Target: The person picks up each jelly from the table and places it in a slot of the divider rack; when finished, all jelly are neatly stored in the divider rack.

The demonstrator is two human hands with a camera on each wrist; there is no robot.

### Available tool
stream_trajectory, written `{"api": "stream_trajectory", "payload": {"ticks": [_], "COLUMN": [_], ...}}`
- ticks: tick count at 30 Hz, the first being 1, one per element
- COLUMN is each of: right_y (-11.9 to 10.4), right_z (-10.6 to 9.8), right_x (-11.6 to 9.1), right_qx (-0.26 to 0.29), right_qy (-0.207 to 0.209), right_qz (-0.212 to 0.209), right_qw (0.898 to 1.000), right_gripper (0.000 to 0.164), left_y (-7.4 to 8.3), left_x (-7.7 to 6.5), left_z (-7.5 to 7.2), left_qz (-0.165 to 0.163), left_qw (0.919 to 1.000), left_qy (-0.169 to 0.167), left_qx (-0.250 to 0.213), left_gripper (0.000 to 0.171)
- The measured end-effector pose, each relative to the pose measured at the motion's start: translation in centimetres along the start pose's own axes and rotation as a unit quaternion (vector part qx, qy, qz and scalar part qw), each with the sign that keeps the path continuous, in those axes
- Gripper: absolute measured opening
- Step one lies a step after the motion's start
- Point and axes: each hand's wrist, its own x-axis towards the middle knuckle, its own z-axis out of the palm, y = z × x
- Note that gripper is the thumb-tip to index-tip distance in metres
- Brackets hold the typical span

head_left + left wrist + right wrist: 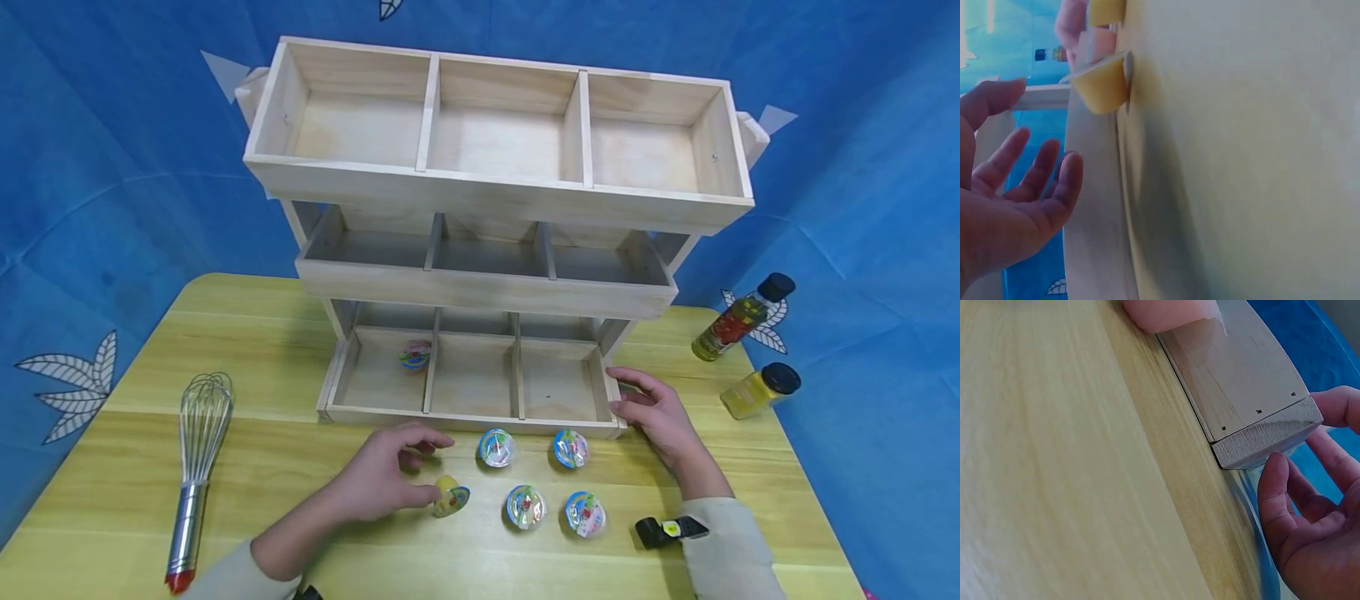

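A small yellow jelly cup [451, 497] stands tilted on the table, its printed foil lid turned sideways. My left hand [378, 475] is around it with fingers spread and the thumb close to its side; the left wrist view shows a gap between the fingers and the tilted cup [1102, 84]. My right hand [660, 421] holds the front right corner of the wooden rack's bottom tier [480, 421], its fingertips bent about the board end [1266, 437]. Another jelly cup [416, 355] sits in that tier's left compartment.
Several more jelly cups [525, 507] stand before the rack. A whisk [197, 467] lies at the left. An oil bottle [733, 327] and a yellow jar [752, 395] stand right of the rack. Two upper tiers [495, 187] overhang the bottom one.
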Motion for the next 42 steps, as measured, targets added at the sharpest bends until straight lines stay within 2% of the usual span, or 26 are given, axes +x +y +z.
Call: {"api": "stream_trajectory", "payload": {"ticks": [6,10,16,23,34,37,42], "right_y": [0.1,0.0,0.0,-0.1,-0.1,-0.1,-0.1], "right_z": [0.0,0.0,0.0,0.0,0.1,0.1,0.1], "right_x": [0.0,0.0,0.0,-0.1,0.0,0.0,-0.1], "right_qx": [0.001,0.003,-0.004,-0.01,-0.002,0.005,0.011], "right_qy": [0.002,0.001,0.002,0.001,0.005,0.004,0.002], "right_qz": [0.007,0.01,0.01,0.009,0.006,0.005,0.003], "right_qw": [1.0,1.0,1.0,1.0,1.0,1.0,1.0], "right_gripper": [0.057,0.057,0.057,0.057,0.057,0.057,0.056], "left_y": [-0.2,-0.5,-1.1,-1.5,-2.0,-2.0,-2.0], "left_x": [0.1,0.2,0.5,0.3,0.3,0.2,0.1], "left_z": [0.8,1.2,1.4,1.3,1.0,0.9,0.9], "left_qz": [0.006,0.002,-0.028,-0.057,-0.06,-0.061,-0.078], "left_qw": [0.9972,0.9955,0.9965,0.9969,0.9965,0.9975,0.9962], "left_qy": [-0.072,-0.09,-0.075,-0.054,-0.014,-0.017,-0.031], "left_qx": [0.018,0.028,0.023,0.006,0.056,0.032,-0.023], "left_gripper": [0.043,0.036,0.028,0.033,0.026,0.032,0.053]}}
